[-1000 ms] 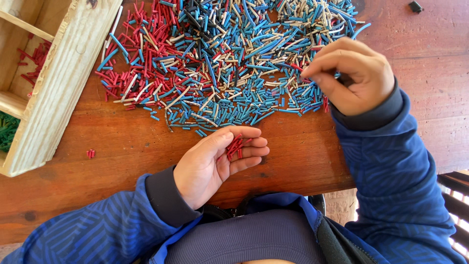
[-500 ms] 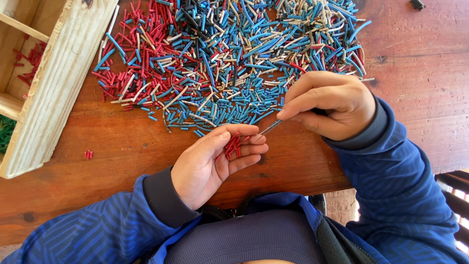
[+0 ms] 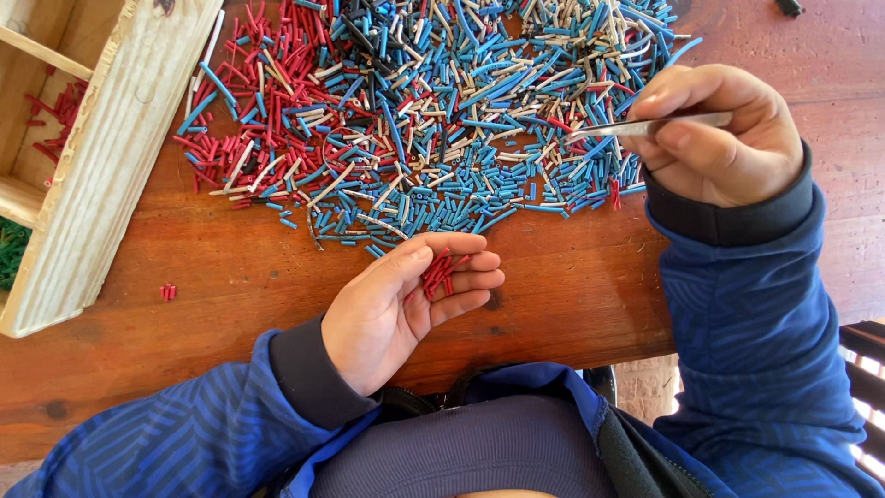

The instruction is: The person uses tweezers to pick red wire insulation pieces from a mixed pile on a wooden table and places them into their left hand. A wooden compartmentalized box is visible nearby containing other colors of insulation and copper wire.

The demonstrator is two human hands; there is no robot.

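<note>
My left hand (image 3: 406, 304) rests palm-up on the wooden table (image 3: 240, 277), cupping a small bunch of short red tube pieces (image 3: 441, 272) in its fingers. My right hand (image 3: 719, 138) is raised at the right and pinches metal tweezers (image 3: 636, 126), whose tips point left over the edge of a big pile of red, blue, white and black tube pieces (image 3: 433, 111). I cannot see anything held between the tweezer tips.
A pale wooden box (image 3: 101, 166) with compartments stands at the left; red pieces (image 3: 55, 115) lie in one compartment and green ones (image 3: 11, 254) in another. Two stray red pieces (image 3: 168, 291) lie on the table near the box. The table's near edge runs by my body.
My right hand came from the pile to the left palm with the tweezers, then moved back up and right towards the pile. The left hand stayed put, holding the red pieces.
</note>
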